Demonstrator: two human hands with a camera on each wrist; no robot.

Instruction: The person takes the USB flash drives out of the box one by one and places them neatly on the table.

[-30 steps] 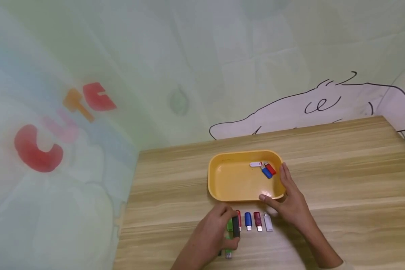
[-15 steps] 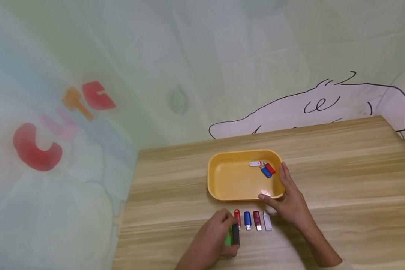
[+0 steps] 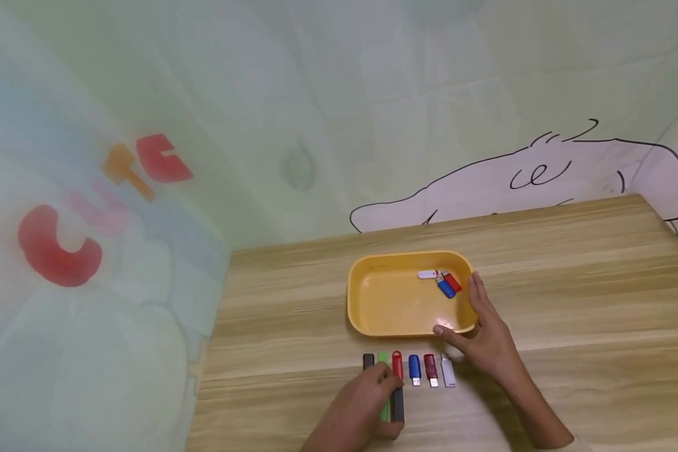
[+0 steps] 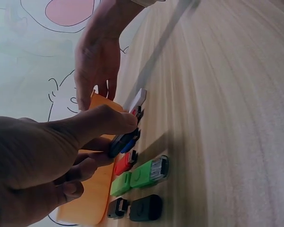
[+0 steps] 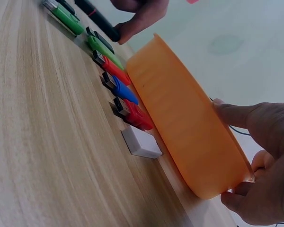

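My left hand (image 3: 353,408) pinches a black USB flash drive (image 3: 398,405) between thumb and fingers, held above the table in front of the row of drives. Around the right end of a yellow plastic tray (image 3: 384,307), my right hand (image 3: 491,339) grips with its thumb at the near rim and its fingers along the side. In front of the tray lie red (image 3: 397,363), blue (image 3: 415,367), dark red (image 3: 431,366) and white (image 3: 448,371) flash drives. Green drives (image 4: 146,172) and black drives (image 4: 146,208) sit at the row's left, partly behind my left hand in the head view.
Inside the tray, at its right, lie a white drive (image 3: 427,274), a blue drive (image 3: 446,288) and a red drive (image 3: 452,282). The wooden table (image 3: 587,282) meets a printed wall cloth (image 3: 294,125) behind and on the left.
My left hand has moved toward the table's near side with the black flash drive, baring the tops of a black and a green drive. The right hand and tray stay put.
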